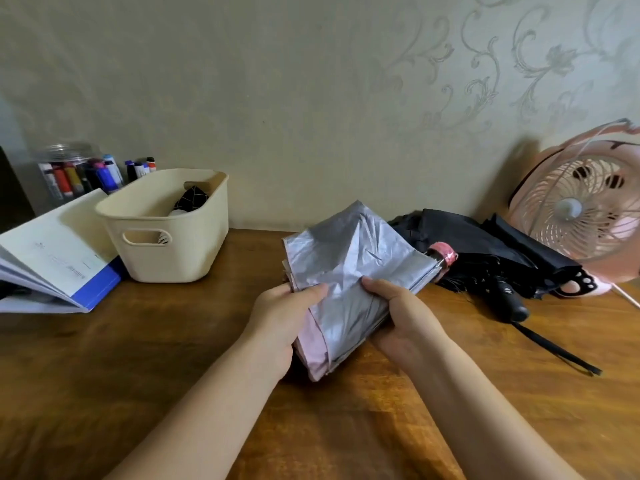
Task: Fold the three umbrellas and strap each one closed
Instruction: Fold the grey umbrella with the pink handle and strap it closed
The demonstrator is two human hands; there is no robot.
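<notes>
The left hand (pixel 280 320) and the right hand (pixel 401 317) both grip the silver umbrella (pixel 349 268), held just above the table (pixel 138 358). Each thumb lies on top of the cloth and the fingers curl underneath. The cloth is gathered into loose flat folds, with a pink underside showing at the near end. The umbrella's pink handle (pixel 444 256) points away to the right.

Just behind the handle, a black umbrella heap (pixel 485 244) lies on the table against the wall; whether it holds one or two umbrellas cannot be told. Its black handle (pixel 514 301) and strap (pixel 557 349) extend toward the near right.

A pink fan (pixel 581 209) stands at the far right. At the left stand a cream basket (pixel 166 251), an open book (pixel 59 261) and a jar of markers (pixel 69 174).
</notes>
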